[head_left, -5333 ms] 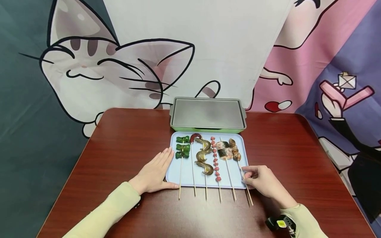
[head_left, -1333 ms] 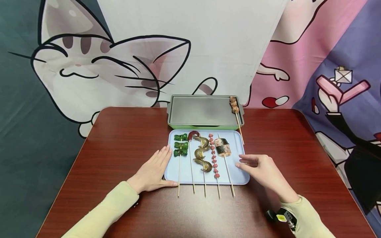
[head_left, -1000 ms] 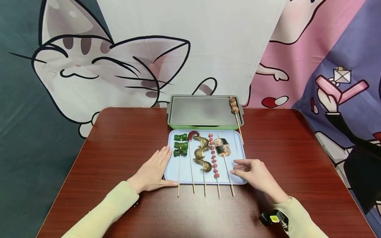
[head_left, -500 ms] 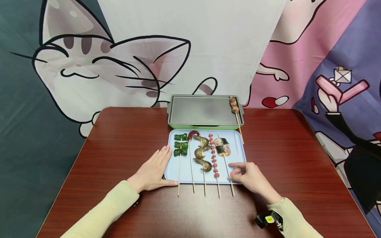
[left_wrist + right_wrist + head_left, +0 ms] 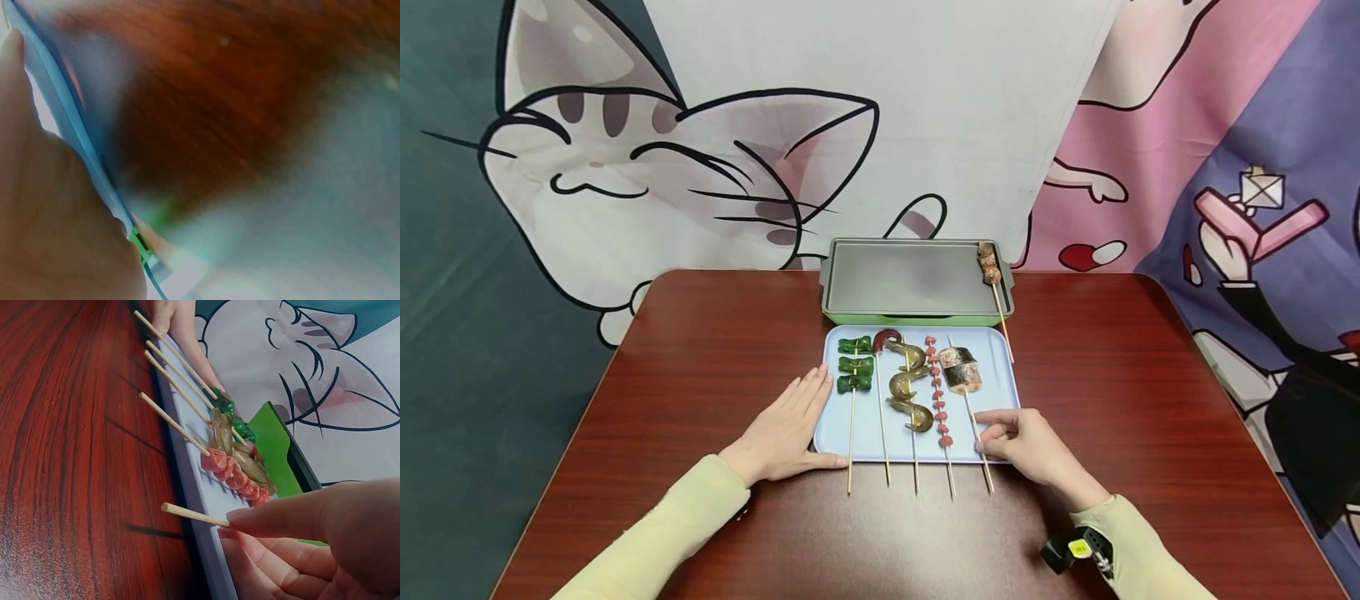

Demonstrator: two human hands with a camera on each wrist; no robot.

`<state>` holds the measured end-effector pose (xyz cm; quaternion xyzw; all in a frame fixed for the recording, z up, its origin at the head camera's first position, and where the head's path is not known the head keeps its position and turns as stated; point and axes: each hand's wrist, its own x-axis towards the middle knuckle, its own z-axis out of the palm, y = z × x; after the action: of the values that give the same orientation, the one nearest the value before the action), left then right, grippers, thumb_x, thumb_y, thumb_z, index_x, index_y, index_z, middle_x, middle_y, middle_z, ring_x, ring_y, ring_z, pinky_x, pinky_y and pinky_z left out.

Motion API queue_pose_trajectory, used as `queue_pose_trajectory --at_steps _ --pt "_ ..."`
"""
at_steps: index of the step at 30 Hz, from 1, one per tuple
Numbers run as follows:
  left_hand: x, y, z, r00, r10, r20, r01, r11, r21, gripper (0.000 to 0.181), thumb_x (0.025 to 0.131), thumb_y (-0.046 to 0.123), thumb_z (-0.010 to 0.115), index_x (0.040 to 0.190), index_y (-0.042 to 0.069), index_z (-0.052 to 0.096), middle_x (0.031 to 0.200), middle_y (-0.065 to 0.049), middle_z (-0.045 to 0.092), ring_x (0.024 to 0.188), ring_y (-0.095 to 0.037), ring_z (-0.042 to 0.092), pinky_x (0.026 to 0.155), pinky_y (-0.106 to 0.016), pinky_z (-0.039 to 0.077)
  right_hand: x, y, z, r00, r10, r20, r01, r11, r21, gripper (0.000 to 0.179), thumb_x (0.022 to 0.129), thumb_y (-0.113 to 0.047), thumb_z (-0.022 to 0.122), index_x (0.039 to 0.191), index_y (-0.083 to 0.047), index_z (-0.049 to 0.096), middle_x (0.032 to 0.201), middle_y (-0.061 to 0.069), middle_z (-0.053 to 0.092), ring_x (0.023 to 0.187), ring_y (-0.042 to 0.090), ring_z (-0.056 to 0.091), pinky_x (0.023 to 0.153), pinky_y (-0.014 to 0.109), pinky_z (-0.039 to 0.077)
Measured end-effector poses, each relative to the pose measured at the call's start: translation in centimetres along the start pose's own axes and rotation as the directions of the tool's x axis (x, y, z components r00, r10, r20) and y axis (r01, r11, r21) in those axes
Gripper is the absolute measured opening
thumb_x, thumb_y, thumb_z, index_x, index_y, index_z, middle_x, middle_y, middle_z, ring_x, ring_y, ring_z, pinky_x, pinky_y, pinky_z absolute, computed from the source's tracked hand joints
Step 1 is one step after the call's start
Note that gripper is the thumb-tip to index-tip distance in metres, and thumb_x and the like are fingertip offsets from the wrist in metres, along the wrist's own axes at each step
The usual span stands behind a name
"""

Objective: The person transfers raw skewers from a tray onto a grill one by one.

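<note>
My right hand pinches the wooden stick of a fish skewer, its chunky dark-skinned pieces lying on the light blue tray. In the right wrist view, thumb and fingers of the right hand meet on that stick near its lower end. My left hand rests flat with straight fingers along the tray's left edge, thumb at the near corner. Also on the tray lie a green pepper skewer, a dark red curled piece on a stick, a shrimp skewer and a pink meat skewer.
A grey-topped green grill pan stands right behind the tray. On its right side lies a brown chunky skewer, stick pointing toward me over the front edge. A brown wooden table carries everything, with a cartoon cloth behind.
The brown skewer went from the tray's right side to the grill pan. My right hand then came left and took hold of the fish skewer's stick. The left hand stayed at the tray's edge.
</note>
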<state>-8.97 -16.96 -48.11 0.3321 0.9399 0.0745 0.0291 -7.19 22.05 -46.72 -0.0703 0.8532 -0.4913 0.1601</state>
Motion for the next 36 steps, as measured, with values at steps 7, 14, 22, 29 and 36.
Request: queue_pose_trajectory --at_steps 7,14,22,29,36 --pt "0.0 -0.2 0.4 0.999 0.015 -0.028 -0.015 1.0 -0.008 0.118 0.087 0.079 0.054 0.155 -0.013 0.026 0.163 -0.029 0.017 0.15 -0.04 0.021 0.12 -0.05 0.021 0.0 0.0 -0.2 1.0 0.012 0.021 -0.014 0.995 0.102 0.041 0.086 0.003 0.074 0.124 0.015 0.064 0.082 0.011 0.072 0.073 0.016 0.067 0.064 0.027 0.058" --pt "0.0 -0.4 0.8 0.999 0.015 -0.037 -0.016 1.0 -0.022 0.119 0.087 0.083 0.047 0.156 -0.011 0.024 0.164 -0.027 0.015 0.151 -0.039 0.018 0.121 -0.049 0.018 -0.1 0.1 -0.2 0.999 0.032 0.042 -0.041 0.976 0.214 0.041 0.089 0.007 0.068 0.127 0.019 0.059 0.085 0.017 0.071 0.075 0.019 0.068 0.067 0.034 0.061" --pt "0.0 -0.5 1.1 1.0 0.0 -0.012 0.0 1.0 -0.012 0.119 0.087 0.083 0.047 0.157 -0.01 0.021 0.166 -0.025 0.012 0.152 -0.036 0.014 0.122 -0.047 0.015 -0.2 0.1 -0.2 0.999 0.029 0.014 -0.031 0.971 0.236 0.042 0.087 0.01 0.067 0.127 0.02 0.059 0.085 0.017 0.07 0.073 0.017 0.068 0.066 0.035 0.061" --pt "0.0 -0.7 1.4 0.999 0.009 -0.032 -0.01 1.0 -0.017 0.12 0.087 0.085 0.045 0.156 -0.011 0.023 0.165 -0.026 0.014 0.152 -0.037 0.016 0.122 -0.046 0.015 -0.5 -0.3 -0.3 0.999 0.027 -0.023 -0.022 0.979 0.204 0.041 0.086 0.012 0.067 0.126 0.018 0.061 0.083 0.014 0.07 0.071 0.017 0.069 0.065 0.034 0.061" --pt "0.0 -0.9 1.8 0.998 0.017 -0.06 -0.017 1.0 -0.007 0.119 0.086 0.084 0.047 0.156 -0.01 0.024 0.165 -0.026 0.014 0.152 -0.037 0.017 0.122 -0.045 0.015 -1.0 -1.2 -0.6 0.999 -0.004 -0.041 0.011 0.988 0.156 0.041 0.086 0.012 0.066 0.126 0.016 0.062 0.081 0.013 0.07 0.071 0.017 0.069 0.065 0.032 0.061"
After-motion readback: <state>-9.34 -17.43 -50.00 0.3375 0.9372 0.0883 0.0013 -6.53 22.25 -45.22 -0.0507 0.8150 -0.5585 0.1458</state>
